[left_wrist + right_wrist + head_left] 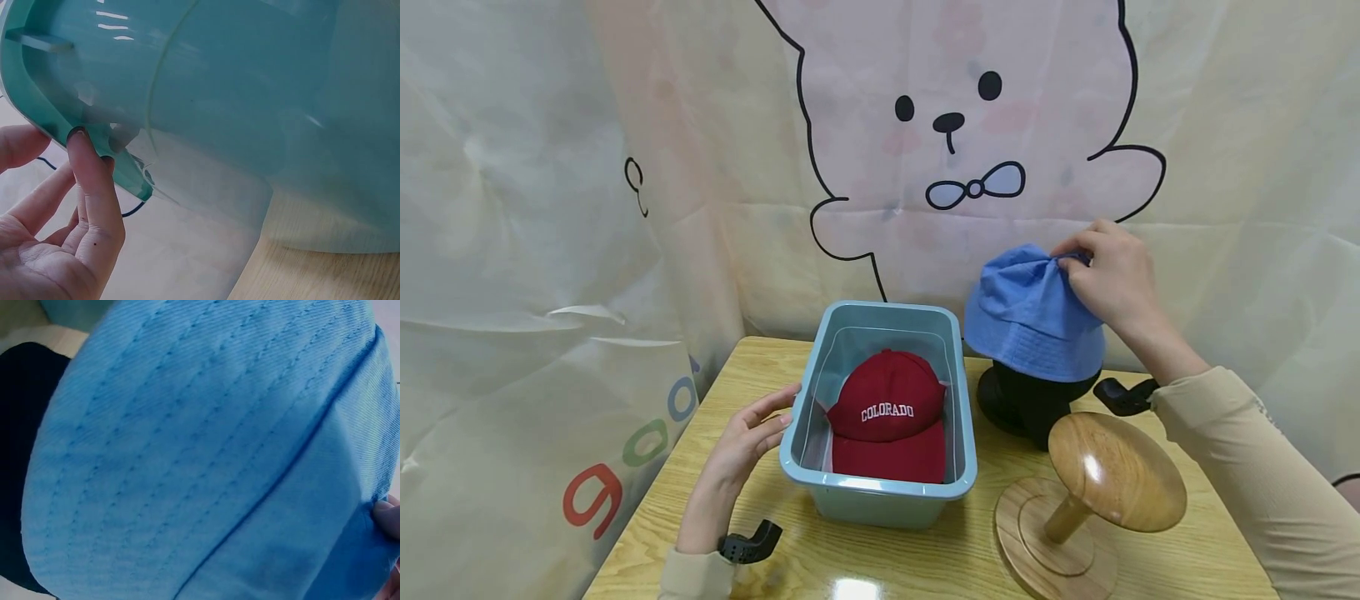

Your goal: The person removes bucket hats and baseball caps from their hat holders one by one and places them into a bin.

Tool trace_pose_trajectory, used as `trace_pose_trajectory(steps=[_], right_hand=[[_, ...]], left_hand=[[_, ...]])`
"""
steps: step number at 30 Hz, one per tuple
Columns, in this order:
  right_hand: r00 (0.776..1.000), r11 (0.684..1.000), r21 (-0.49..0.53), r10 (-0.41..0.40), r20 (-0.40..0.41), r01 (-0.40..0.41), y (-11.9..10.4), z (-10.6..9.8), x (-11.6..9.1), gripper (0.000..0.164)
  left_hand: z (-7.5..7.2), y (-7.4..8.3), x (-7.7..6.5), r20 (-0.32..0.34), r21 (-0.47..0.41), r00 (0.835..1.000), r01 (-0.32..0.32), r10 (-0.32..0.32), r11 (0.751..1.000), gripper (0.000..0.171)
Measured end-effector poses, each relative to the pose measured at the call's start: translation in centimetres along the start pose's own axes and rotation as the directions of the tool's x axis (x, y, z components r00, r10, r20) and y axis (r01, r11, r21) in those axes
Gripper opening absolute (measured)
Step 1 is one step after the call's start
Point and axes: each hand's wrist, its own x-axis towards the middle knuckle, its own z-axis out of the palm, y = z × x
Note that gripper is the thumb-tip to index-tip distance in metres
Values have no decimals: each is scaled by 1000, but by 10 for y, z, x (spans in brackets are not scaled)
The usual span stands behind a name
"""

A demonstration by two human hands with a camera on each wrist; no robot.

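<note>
My right hand (1112,275) pinches the crown of a blue bucket hat (1033,325), gathering its cloth into folds. The hat sits over a black head-shaped stand (1041,408), its stitched brim filling the right wrist view. A thumb (389,519) shows at that view's right edge. My left hand (748,437) touches the left rim of a light blue plastic bin (880,504); its fingers (94,181) lie against the lip in the left wrist view. Inside the bin rests a dark red baseball cap (891,400) lettered COLORADO, brim toward me.
A wooden hat stand (1112,471) with a tilted oval top stands at the front right, bare. The wooden table (760,358) backs onto a curtain (760,258) printed with a cartoon bear. Black wrist devices (751,543) are worn on both arms.
</note>
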Motion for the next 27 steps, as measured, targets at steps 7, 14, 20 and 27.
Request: trace_pose_trajectory(steps=[7, 14, 20, 27], right_hand=[[1000, 999, 33, -17, -3, 17, -16, -3, 0, 15], [998, 996, 63, -59, -10, 60, -36, -2, -4, 15], [995, 990, 98, -95, -27, 98, -48, 0, -7, 16], [986, 977, 131, -168, -23, 169, -63, 6, -9, 16]], left_hand=[[0, 0, -1, -10, 7, 1000, 6, -6, 1000, 49], [0, 1, -1, 6, 2, 1000, -4, 4, 1000, 51], [1, 1, -1, 4, 0, 1000, 4, -4, 1000, 51], [1, 2, -1, -1, 1, 1000, 5, -5, 1000, 51]])
